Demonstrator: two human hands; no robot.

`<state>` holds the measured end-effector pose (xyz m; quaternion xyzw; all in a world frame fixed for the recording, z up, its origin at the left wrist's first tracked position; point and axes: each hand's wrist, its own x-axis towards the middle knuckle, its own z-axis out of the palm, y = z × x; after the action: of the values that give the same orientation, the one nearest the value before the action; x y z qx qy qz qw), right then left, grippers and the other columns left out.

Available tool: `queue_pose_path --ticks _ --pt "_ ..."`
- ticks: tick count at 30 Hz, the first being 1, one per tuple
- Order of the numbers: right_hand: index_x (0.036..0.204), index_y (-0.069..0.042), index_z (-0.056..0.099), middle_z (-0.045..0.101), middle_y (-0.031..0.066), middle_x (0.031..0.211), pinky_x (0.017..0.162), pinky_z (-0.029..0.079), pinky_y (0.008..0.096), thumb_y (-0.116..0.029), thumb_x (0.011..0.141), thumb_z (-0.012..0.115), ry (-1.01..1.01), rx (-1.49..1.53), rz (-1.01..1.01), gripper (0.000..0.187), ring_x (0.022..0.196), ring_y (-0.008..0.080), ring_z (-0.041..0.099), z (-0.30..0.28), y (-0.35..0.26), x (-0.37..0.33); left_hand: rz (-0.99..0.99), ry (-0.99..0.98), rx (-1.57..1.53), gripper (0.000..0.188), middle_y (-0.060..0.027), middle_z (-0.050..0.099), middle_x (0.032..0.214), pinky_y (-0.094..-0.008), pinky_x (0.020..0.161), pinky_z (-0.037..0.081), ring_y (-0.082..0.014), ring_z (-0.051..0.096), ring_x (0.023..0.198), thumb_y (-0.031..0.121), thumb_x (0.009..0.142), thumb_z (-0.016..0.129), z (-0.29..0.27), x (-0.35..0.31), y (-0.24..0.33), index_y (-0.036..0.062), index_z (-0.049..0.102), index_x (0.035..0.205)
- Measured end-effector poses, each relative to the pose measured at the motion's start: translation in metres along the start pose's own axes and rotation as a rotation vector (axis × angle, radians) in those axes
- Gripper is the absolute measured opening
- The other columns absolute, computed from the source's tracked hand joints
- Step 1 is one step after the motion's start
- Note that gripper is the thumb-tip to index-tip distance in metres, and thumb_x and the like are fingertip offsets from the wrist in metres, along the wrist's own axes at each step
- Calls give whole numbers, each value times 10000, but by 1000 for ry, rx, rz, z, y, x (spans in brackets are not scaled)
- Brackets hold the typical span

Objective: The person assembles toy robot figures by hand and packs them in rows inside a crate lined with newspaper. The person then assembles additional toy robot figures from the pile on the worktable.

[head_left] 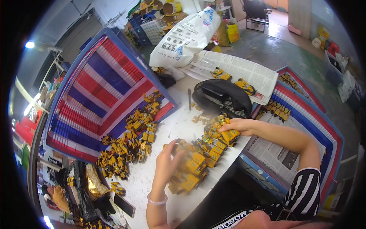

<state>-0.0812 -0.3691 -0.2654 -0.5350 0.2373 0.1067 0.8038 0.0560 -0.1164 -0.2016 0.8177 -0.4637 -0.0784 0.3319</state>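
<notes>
A cluster of yellow toy construction vehicles (pixel 198 158) lies on the white tabletop (pixel 152 175) in front of me. My left hand (pixel 167 162), wearing a pale bangle, rests on the left side of that cluster with its fingers curled over one toy. My right hand (pixel 238 125) lies over the cluster's far right end, fingers touching a yellow toy (pixel 228 134). Whether either hand truly grips a toy is unclear.
A large heap of similar yellow toys (pixel 129 141) spills from a red, white and blue striped woven bag (pixel 99 87) on the left. A black pouch (pixel 223 97), newspapers (pixel 244 68), a white sack (pixel 187 38) and a second striped bag (pixel 316 118) lie beyond and right.
</notes>
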Motion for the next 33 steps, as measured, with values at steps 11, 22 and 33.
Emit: queue_pose_path --ticks 11,22,33 --pt "1033 -27 505 568 56 981 784 433 279 -198 733 629 -191 138 -46 368 894 140 540 9 2 0 -83 -11 -51 403 -155 561 917 -303 720 423 -246 548 812 161 728 594 1 -1 11 -19 478 1070" --pt "1012 -43 526 557 53 947 779 423 290 -44 761 514 -167 393 -137 251 889 163 535 8 22 -13 -40 5 -22 405 -138 555 923 -282 666 441 -202 546 799 141 741 590 0 -3 6 -38 465 1082" --pt "1032 -6 526 563 46 982 786 379 239 -254 736 574 -146 -1 -157 389 894 121 505 20 14 -8 -90 -37 -9 380 -135 544 865 -282 622 439 -211 526 748 134 745 573 -1 3 19 -11 469 1080"
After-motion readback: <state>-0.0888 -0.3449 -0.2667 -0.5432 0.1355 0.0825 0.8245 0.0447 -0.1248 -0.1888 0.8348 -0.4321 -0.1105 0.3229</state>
